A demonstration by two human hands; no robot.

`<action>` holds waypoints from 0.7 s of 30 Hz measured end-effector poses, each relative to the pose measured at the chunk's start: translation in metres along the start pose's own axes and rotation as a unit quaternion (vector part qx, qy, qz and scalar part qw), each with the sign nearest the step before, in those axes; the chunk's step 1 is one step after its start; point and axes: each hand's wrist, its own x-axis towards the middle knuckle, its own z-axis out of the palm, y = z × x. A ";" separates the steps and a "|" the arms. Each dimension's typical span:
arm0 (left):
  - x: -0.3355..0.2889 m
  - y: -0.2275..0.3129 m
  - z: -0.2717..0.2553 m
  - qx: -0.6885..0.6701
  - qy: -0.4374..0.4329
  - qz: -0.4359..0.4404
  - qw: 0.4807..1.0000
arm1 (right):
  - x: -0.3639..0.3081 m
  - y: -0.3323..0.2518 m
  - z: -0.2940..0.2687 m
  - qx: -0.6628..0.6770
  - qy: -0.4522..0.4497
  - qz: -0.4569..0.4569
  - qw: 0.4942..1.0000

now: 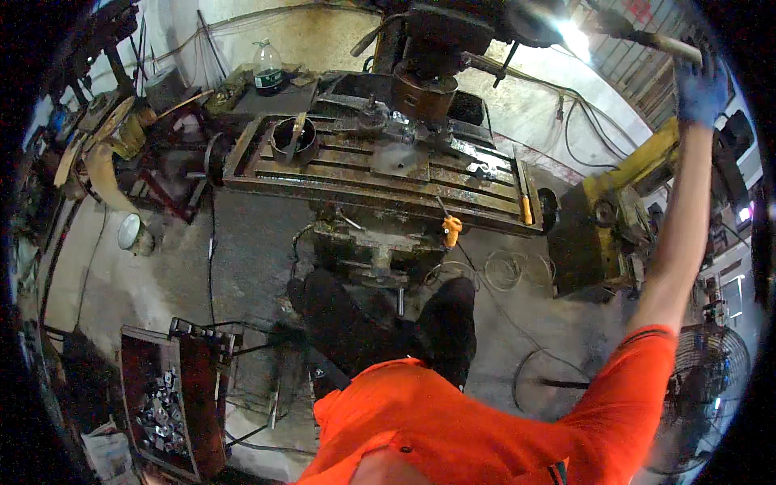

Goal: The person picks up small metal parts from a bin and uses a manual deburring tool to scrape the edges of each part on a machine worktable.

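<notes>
My right arm reaches up to the far right, and my right hand (pixel 700 95), in a blue glove, is closed around the pale end of a lever handle (pixel 675 47) on the machine. My left hand is not in view. In front of me stands the machine's dark head (pixel 426 90) over a slotted metal table (pixel 339 171). Shiny metal pieces (pixel 483 168) lie on the table's right part. A round tin (pixel 293 153) with a flat stick or brush in it sits on the left part. An orange air gun (pixel 451 230) hangs at the table's front edge.
An orange-handled tool (pixel 526 208) lies at the table's right end. A clear plastic bottle (pixel 267 69) stands behind left. Low left is a bin (pixel 187 404) of small metal parts. A floor fan (pixel 711 364) stands at right, and a hose (pixel 517 380) trails across the floor.
</notes>
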 end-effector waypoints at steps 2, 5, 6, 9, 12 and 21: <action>0.016 -0.014 -0.036 0.036 0.042 0.058 0.997 | -0.104 -0.007 0.028 0.375 0.118 0.146 0.908; 0.015 0.034 -0.034 -0.143 -0.092 0.056 0.984 | -0.307 0.055 0.066 0.107 -0.058 0.394 0.911; 0.006 0.098 -0.030 -0.257 -0.171 0.000 0.951 | -0.388 0.068 0.063 0.058 -0.160 0.500 0.849; -0.017 0.198 -0.039 -0.078 -0.265 0.133 0.952 | -0.527 0.039 0.095 0.152 -0.305 0.597 0.727; -0.043 0.244 -0.023 -0.039 -0.362 0.213 0.907 | -0.555 0.036 0.122 0.201 -0.305 0.660 0.656; -0.004 0.204 0.037 -0.085 -0.339 0.187 0.918 | -0.590 0.064 0.202 0.103 -0.192 0.621 0.753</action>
